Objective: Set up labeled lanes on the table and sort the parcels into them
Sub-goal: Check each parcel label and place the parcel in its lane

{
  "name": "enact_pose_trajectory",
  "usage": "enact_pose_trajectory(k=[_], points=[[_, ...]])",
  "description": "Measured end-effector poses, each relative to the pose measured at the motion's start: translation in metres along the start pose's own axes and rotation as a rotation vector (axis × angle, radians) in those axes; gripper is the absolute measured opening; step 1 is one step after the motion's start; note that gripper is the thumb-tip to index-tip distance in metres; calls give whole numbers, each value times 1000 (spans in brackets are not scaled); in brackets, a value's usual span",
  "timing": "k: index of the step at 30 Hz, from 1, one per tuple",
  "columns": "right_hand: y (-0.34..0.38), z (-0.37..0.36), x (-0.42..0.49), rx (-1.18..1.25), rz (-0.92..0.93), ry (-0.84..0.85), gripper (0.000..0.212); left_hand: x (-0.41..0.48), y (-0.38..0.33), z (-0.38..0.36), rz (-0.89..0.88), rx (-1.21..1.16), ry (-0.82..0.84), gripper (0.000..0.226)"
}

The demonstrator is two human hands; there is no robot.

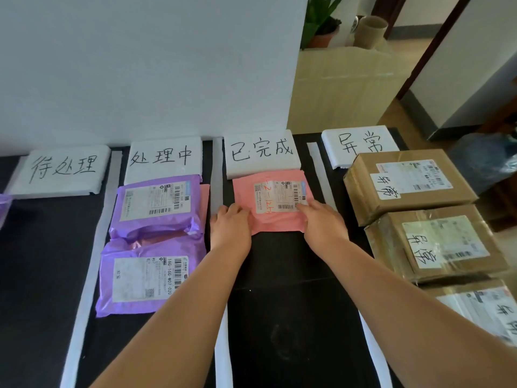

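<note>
The pink parcel (275, 217) lies at frame centre, touching the 已完成 sign (261, 156) and set between white strips (216, 186). The left hand (230, 222) curls its fingers over the parcel's lower left edge; whether they pinch it cannot be told. The right hand (321, 222) presses nearly straight fingers on the lower right. Purple parcels (156, 208) lie to the left, cardboard boxes (405, 186) to the right.

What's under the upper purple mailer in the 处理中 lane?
A pink mailer. Only its right edge pokes out from under the purple mailer; the rest of it, including any label, is covered.
</note>
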State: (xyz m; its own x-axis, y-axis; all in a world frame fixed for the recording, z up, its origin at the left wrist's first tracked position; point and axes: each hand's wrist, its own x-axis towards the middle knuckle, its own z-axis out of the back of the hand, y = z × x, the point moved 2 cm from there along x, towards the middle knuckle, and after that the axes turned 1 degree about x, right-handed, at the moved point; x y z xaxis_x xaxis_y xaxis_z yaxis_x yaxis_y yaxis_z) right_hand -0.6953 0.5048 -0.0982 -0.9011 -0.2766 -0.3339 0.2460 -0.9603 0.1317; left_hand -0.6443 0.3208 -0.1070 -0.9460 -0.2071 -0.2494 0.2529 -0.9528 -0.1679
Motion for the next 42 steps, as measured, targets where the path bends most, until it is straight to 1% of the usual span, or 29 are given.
enact_pose_trajectory(k=[2, 8, 13, 18, 23, 27, 32, 35, 37, 42], points=[[1, 0, -2, -8, -14, -2, 64, -2, 0, 1, 4, 3, 2, 36], [3, 16, -24, 110, -29, -90, 55, -25, 0, 19, 44, -59, -60, 43], [9, 33, -58, 141, -1, -131, 58, -63, -5, 44, 21, -20, -95, 52], [33, 48, -116, 151, 74, -119, 64, -128, -5, 68, -3, 60, -142, 54], [61, 59, -178, 126, 229, -140, 61, -202, 2, 91, 101, 54, -167, 53], [85, 68, -217, 94, 345, -167, 63, -255, 14, 98, 166, 47, -168, 55], [130, 66, -255, 17, 494, -138, 69, -319, 44, 90, 259, -59, -181, 57], [165, 59, -273, -15, 577, -124, 70, -353, 74, 88, 304, -38, -199, 57], [191, 53, -286, -24, 608, -102, 70, -374, 99, 89, 365, -33, -205, 57], [259, 37, -322, -30, 683, -75, 63, -425, 170, 90, 500, -24, -173, 58]])
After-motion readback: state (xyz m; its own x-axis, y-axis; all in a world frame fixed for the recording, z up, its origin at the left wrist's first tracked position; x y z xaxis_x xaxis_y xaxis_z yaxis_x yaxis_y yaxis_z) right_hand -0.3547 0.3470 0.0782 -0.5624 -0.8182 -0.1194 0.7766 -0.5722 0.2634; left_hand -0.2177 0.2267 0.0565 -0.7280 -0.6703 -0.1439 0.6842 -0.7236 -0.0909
